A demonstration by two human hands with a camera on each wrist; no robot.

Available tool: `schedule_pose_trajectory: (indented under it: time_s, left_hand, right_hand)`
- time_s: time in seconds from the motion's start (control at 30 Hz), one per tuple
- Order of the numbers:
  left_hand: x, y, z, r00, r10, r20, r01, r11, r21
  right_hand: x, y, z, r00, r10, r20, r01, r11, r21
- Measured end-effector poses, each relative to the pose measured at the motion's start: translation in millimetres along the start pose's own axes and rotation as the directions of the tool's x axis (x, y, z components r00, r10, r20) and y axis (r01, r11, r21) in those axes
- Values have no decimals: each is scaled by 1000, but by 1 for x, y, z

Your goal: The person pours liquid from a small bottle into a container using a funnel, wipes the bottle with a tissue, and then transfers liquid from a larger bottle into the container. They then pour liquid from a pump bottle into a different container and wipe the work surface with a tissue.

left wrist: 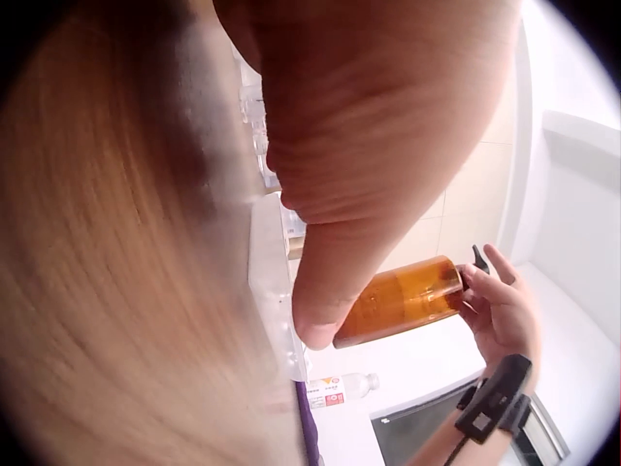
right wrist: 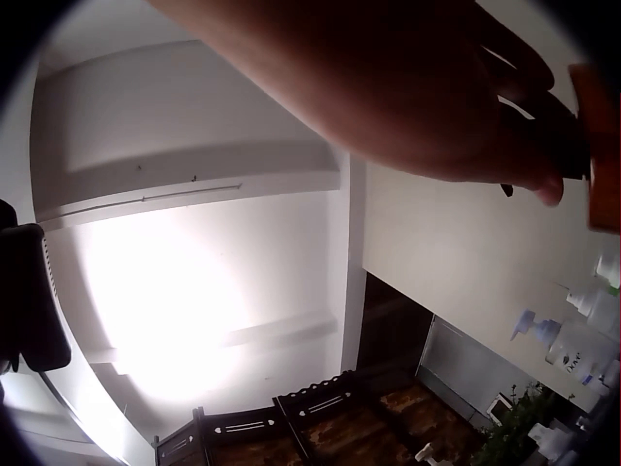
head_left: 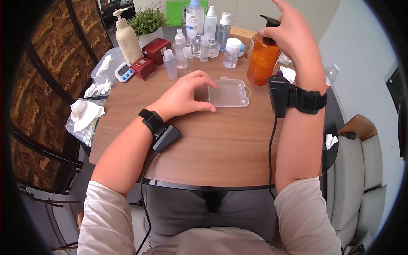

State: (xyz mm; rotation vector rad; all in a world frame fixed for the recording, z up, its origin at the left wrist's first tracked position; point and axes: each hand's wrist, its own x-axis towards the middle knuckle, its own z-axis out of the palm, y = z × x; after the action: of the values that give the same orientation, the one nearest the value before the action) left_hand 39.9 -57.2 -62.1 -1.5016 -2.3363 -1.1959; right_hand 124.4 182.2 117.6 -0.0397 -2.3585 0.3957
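Note:
My right hand grips the black pump collar of an amber pump bottle at the table's back right. In the left wrist view, the amber bottle stands tilted, its lower end partly behind my left thumb. A shallow clear plastic case with a scalloped right side lies flat on the table. My left hand is at its left side, fingers and thumb spread in a loose C. The index fingertip overlaps the case, and the thumb tip is right at its near left corner.
Behind the case stand several clear bottles, a small jar and a Dove bottle. Dark red boxes, a cream pump bottle, a timer and crumpled tissues sit at left. A cable trails from the right wrist.

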Motion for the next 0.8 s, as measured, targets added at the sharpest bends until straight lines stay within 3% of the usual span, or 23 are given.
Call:
schedule_pose_trajectory:
  time_s: [0.1, 0.23, 0.3, 0.4, 0.63, 0.73, 0.8]
  left_hand:
    - [1, 0, -1, 1000, 24, 18, -24, 999, 40]
    - [0, -1, -1, 998, -26, 55, 24, 999, 32]
    - [-1, -2, 0, 998, -26, 60, 25, 999, 30]
    - [-1, 1, 0, 997, -61, 54, 60, 998, 29]
    - [1, 2, 0, 998, -34, 54, 34, 999, -1]
    - [1, 5, -1, 997, -47, 60, 47, 999, -1]
    - [1, 4, -2, 997, -49, 63, 49, 999, 4]
  right_hand:
    - [24, 44, 30, 996, 23, 88, -14, 995, -97]
    - [28, 60, 41, 997, 5, 79, 2, 995, -96]
    - [32, 62, 39, 948, 136, 287, -108, 988, -112]
    - [30, 62, 32, 934, 175, 312, -163, 984, -64]
    - [29, 65, 19, 935, 174, 309, -149, 983, -106]
    - [25, 60, 13, 949, 115, 294, -80, 988, -130]
    - [24, 54, 10, 939, 41, 340, -33, 999, -30]
